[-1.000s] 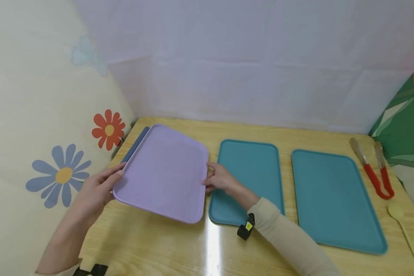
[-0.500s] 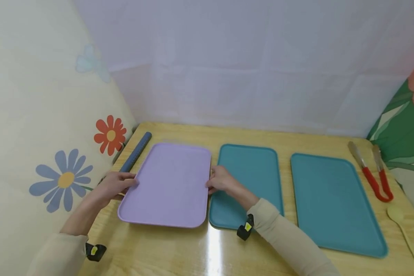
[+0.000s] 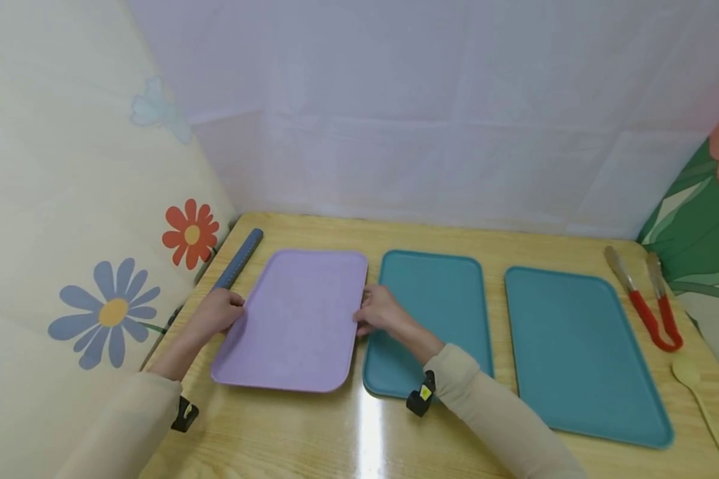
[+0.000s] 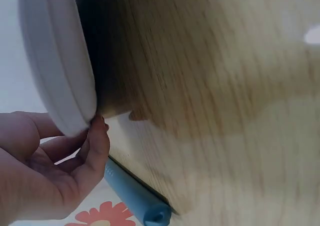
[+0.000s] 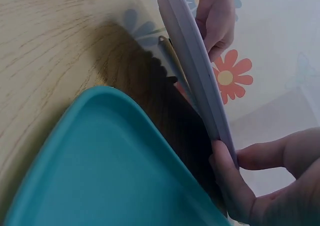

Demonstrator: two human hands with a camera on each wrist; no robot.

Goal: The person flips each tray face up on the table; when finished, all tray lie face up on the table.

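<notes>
A light purple rectangular tray point(image 3: 299, 319) is held between both hands at the left of the table, its raised rim facing up. My left hand point(image 3: 216, 313) pinches its left edge; in the left wrist view that hand's fingers point(image 4: 97, 151) curl up under the rim. My right hand point(image 3: 385, 311) pinches the opposite edge, thumb on one side and fingers on the other in the right wrist view. That view shows a shadowed gap between the tray's underside point(image 5: 197, 71) and the table. A teal tray point(image 3: 425, 319) lies just right of the purple one, partly under my right hand and forearm.
A second teal tray point(image 3: 584, 352) lies further right. Beyond it are red-handled tongs point(image 3: 656, 316) and a pale yellow long-handled spoon point(image 3: 689, 372). A blue hollow-ended rod point(image 3: 239, 256) lies at the left edge. Printed cloth walls point(image 3: 359, 166) enclose the back and sides.
The purple tray has come down from a tilted position to nearly level and shifted slightly right. My left hand has moved back and to the right along its edge; the right hand stays nearly in place.
</notes>
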